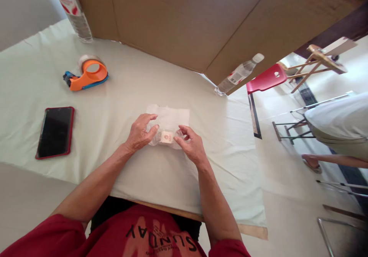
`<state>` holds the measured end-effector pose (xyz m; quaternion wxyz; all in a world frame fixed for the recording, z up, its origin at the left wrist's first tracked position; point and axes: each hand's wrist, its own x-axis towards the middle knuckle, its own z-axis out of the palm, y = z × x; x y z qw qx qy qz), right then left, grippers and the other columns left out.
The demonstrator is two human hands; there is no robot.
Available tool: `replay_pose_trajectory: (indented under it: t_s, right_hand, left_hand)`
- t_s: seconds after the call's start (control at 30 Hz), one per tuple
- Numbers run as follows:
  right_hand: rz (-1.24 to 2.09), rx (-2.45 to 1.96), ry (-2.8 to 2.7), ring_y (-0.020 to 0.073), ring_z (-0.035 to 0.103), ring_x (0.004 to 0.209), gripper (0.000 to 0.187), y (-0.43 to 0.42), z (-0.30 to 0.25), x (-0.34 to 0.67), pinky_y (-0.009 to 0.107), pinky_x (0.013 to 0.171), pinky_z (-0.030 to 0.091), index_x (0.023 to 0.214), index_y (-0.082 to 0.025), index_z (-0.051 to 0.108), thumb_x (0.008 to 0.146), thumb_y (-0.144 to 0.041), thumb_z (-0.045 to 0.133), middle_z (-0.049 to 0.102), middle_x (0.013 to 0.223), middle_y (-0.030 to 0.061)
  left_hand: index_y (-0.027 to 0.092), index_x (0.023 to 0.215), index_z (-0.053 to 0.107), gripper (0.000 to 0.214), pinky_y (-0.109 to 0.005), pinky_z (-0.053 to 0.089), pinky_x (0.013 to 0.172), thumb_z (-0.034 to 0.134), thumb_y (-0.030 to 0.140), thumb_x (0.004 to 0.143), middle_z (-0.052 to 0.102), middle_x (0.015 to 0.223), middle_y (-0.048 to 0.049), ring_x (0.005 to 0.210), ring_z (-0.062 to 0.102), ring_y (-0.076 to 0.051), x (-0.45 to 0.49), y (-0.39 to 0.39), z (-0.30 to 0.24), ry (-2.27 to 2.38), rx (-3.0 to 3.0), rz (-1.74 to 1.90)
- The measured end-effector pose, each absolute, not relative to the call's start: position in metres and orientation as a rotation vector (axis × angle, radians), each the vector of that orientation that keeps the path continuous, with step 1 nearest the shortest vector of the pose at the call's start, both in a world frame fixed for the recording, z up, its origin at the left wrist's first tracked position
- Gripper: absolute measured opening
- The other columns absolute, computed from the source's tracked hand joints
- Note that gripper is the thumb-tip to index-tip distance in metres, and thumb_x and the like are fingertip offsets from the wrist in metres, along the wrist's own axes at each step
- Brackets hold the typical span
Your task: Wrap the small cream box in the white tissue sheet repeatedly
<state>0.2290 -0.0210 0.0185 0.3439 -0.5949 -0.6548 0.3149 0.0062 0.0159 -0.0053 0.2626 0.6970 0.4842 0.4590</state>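
Note:
A small clear plastic packet (pixel 166 136) with a white label and a red mark lies on the pale green tablecloth (pixel 120 103), over a thin white sheet (pixel 172 115). My left hand (pixel 140 132) curls over the packet's left end, thumb and fingers pinched on the plastic. My right hand (pixel 191 144) pinches the packet's right end with fingertips bent in. Both hands rest low on the cloth, close together.
A phone in a red case (pixel 55 131) lies at the left. An orange tape dispenser (pixel 87 73) sits behind it. Two water bottles (pixel 73 10) (pixel 238 74) stand by a cardboard wall (pixel 184 19). A red chair (pixel 266 79) and another person's leg (pixel 339 159) are at the right.

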Motion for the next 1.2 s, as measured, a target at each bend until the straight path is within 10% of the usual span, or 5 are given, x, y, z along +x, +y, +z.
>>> replay_pose_trajectory:
  t_s: [0.23,0.4,0.5,0.7,1.2]
  right_hand:
    - [1.279,-1.321,-1.930,0.0179,0.066,0.083,0.026,-0.051,0.025,0.246,0.032,0.080,0.052,0.109,-0.022,0.070,0.086,-0.035,0.065,0.072,0.087,0.0025]
    - [1.337,-1.506,-2.006,0.0154,0.061,0.069,0.019,-0.066,0.020,0.251,0.028,0.064,0.048,0.097,-0.021,0.071,0.090,-0.034,0.060,0.072,0.081,0.0016]
    - [1.033,-1.554,-1.892,0.0159,0.061,0.070,0.018,-0.063,0.018,0.244,0.030,0.066,0.050,0.098,-0.020,0.069,0.090,-0.033,0.058,0.072,0.084,0.0032]
    - [0.582,-1.366,-2.087,0.0294,0.054,0.126,0.056,-0.038,0.003,0.217,0.047,0.100,0.051,0.138,-0.019,0.050,0.085,-0.031,0.065,0.058,0.139,0.0159]
    - [0.030,-1.925,-1.528,0.0326,0.059,0.118,0.060,-0.064,-0.024,0.358,0.053,0.093,0.052,0.131,-0.016,0.056,0.082,-0.050,0.063,0.062,0.128,0.0183]
  left_hand:
    - [0.010,0.122,0.062,0.060,-0.029,0.051,0.060,0.034,0.058,0.098,0.068,0.064,-0.0041,0.055,0.064,-0.017,-0.022,0.022,0.013,0.793,1.429,0.679]
    - [0.016,0.102,0.069,0.028,-0.023,0.042,0.050,0.059,0.034,0.084,0.059,0.060,0.0038,0.048,0.054,-0.011,-0.015,0.021,0.008,0.972,1.620,0.482]
    - [0.016,0.097,0.068,0.023,-0.025,0.046,0.060,0.056,0.023,0.077,0.059,0.068,0.0016,0.063,0.057,-0.013,-0.002,0.018,-0.001,1.103,1.872,0.827]
    - [0.018,0.148,0.036,0.076,-0.047,0.044,0.106,0.063,0.027,0.077,0.056,0.137,-0.0160,0.126,0.054,-0.031,0.008,0.010,-0.014,0.929,2.184,0.758]
    - [0.018,0.154,0.026,0.098,-0.049,0.018,0.123,0.073,0.050,0.075,0.042,0.155,-0.0162,0.148,0.032,-0.033,0.014,0.010,-0.023,1.004,2.418,0.355]
